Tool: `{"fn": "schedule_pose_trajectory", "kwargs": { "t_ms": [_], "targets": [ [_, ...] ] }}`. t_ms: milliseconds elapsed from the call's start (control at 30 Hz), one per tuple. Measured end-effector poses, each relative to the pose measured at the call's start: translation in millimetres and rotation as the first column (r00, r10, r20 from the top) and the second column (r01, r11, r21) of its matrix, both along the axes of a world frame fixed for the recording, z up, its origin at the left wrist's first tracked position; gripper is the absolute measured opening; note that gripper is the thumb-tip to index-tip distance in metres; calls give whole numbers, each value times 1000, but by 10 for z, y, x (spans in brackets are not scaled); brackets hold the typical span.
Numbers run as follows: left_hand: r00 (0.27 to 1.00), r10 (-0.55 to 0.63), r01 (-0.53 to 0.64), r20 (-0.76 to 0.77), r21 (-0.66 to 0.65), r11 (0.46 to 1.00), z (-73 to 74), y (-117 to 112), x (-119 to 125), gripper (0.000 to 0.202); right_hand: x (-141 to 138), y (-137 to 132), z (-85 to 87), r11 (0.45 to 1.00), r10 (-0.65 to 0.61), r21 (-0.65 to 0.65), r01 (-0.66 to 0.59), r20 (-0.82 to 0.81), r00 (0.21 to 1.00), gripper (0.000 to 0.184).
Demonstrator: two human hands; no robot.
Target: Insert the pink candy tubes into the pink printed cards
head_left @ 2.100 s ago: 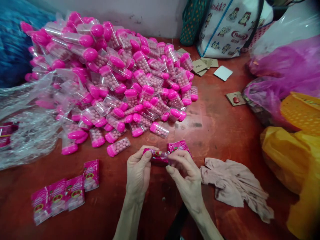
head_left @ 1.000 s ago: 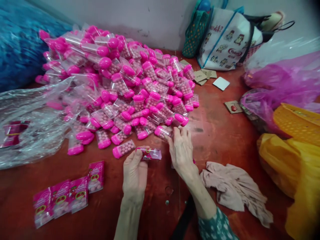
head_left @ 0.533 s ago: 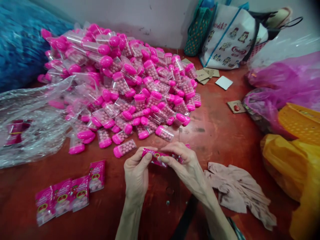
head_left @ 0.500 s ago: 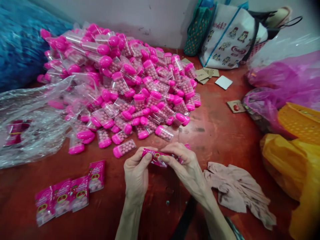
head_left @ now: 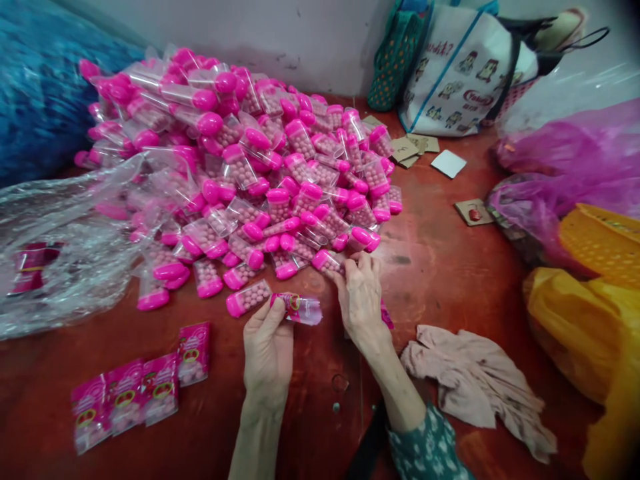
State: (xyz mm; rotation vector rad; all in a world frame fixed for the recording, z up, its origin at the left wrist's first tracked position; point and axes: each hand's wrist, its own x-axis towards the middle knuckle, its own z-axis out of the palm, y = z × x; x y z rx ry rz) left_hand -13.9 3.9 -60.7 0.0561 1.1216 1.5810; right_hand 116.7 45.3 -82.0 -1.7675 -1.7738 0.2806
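My left hand (head_left: 270,343) is closed, pinching a pink printed plastic sleeve (head_left: 299,309) between thumb and fingers. The sleeve's clear end points right and looks unfilled. Farther forward, my right hand (head_left: 361,293) has its fingers closed round the clear end of a pink-capped candy container (head_left: 327,261) at the front of the pile; its fingertips are partly hidden. Another pink-capped container (head_left: 249,298) with pale pink balls lies just beyond my left hand. Sleeved containers (head_left: 125,396) lie side by side at the lower left. A bit of pink wrapper (head_left: 387,315) shows beside my right wrist.
A large pile of pink-capped containers (head_left: 280,160) fills the back. Clear plastic sheeting (head_left: 65,200) lies at left, near a blue bag (head_left: 45,87). A crumpled cloth (head_left: 465,373) is at right, with a yellow bag (head_left: 565,327) and a white tote (head_left: 455,73) beyond.
My right hand has let go of the sleeve and reached forward to a container at the pile's front edge. My left hand keeps the sleeve and has shifted slightly left.
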Motion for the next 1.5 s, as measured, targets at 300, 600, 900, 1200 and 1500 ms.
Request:
{"fn": "schedule_pose_trajectory", "kwargs": {
  "t_ms": [300, 600, 900, 1200, 1500],
  "targets": [
    [994, 109, -109, 25, 3, 994, -24, 15, -28, 9, 174, -378, 457, 934, -222, -357, 1, -578, 785, 24],
    [991, 106, -104, -87, 27, 994, -50, 15, 28, 12, 44, -621, 601, 893, -295, -435, -115, -759, 580, 24],
    [993, 34, -30, -116, 32, 999, -31, -10, 65, 10, 44, -592, 623, 852, -311, -477, -215, -792, 525, 23],
    [995, -90, 90, -52, -4, 996, 41, -8, 109, 11, 190, -590, 548, 827, -340, -485, -284, -834, 434, 20],
    [990, -141, 141, -16, 10, 990, 37, -4, 106, 14, 204, -577, 531, 804, -382, -486, -341, -863, 330, 16]
  ]
}}
